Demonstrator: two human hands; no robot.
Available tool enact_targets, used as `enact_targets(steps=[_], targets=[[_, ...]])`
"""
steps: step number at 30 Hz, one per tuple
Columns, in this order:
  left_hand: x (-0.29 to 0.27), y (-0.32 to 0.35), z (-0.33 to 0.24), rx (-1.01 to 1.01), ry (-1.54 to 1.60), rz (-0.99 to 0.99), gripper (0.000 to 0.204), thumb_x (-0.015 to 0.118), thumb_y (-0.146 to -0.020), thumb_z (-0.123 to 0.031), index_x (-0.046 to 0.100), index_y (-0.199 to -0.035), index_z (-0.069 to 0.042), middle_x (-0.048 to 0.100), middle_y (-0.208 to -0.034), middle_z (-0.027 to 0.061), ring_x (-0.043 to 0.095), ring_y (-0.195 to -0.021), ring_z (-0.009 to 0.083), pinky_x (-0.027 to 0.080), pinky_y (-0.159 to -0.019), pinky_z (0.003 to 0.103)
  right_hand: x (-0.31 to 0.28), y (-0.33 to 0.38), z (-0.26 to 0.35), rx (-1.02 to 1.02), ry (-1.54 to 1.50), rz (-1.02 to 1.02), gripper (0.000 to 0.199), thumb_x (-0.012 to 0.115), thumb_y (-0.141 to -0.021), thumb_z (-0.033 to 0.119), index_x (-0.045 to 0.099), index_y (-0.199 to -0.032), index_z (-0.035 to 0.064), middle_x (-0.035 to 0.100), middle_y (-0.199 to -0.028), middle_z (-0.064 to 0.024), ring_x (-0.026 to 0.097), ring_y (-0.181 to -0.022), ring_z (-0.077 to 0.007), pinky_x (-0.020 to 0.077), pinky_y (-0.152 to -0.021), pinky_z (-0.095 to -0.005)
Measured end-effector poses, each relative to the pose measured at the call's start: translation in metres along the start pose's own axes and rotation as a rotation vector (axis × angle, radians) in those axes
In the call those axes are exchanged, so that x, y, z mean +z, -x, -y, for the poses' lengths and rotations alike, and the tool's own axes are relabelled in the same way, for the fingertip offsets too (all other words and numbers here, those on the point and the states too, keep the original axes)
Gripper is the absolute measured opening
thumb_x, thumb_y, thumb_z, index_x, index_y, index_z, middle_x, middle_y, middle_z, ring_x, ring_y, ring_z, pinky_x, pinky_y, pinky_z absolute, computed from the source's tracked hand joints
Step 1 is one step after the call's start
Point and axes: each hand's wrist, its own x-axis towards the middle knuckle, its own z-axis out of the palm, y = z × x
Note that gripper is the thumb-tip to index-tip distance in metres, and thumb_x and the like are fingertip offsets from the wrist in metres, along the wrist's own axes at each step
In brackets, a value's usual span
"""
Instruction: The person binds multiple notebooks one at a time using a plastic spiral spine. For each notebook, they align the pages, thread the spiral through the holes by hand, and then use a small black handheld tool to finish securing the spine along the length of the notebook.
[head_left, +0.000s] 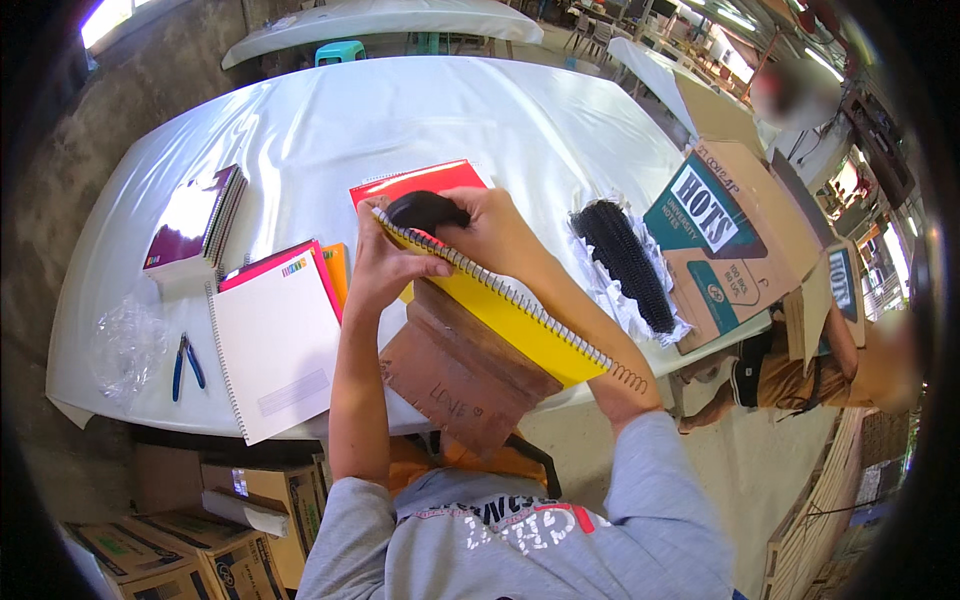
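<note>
A yellow spiral notebook (520,330) is held slantwise over the near table edge, its wire coil sticking out past the lower right end. My left hand (380,265) grips its upper left end, thumb on the coil edge. My right hand (490,225) is closed around a black rounded object (425,210) against the coil's upper end; its exact kind is unclear. Under the notebook is a worn brown board (460,375) with handwriting. Behind my hands lies a red notebook (430,178), partly hidden.
Left on the white-covered table (400,110) are stacked purple notebooks (195,225), a white-covered notebook (280,350), blue-handled cutters (185,365) and clear plastic (130,340). To the right lie black coils (625,265) and an open carton (745,235). Another person's arm (840,335) is beyond.
</note>
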Motion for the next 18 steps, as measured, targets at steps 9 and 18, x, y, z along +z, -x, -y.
enact_targets(steps=[9,18], targets=[[-0.002,0.002,0.004,0.077,-0.066,0.01,0.081,0.09,-0.045,-0.019,0.034,-0.102,-0.005,0.048,-0.098,0.0055,0.048,-0.093,0.0144,0.044,-0.08,0.028,-0.005,0.004,-0.023,0.129,-0.003,-0.02,0.021,0.061,-0.066,0.009,0.063,-0.086,0.0011,0.063,-0.074,-0.0143,0.062,-0.069,-0.0255,0.0469,-0.062,-0.0338],[0.012,0.004,0.017,0.236,0.116,-0.275,0.054,0.074,-0.067,-0.052,0.043,-0.084,-0.011,0.039,-0.072,-0.0056,0.034,-0.063,0.0035,0.027,-0.055,0.018,-0.043,0.117,-0.149,0.647,0.946,0.234,0.032,0.053,-0.077,0.012,0.053,-0.109,0.011,0.053,-0.114,-0.0113,0.053,-0.103,-0.0291,0.044,-0.082,-0.0511]])
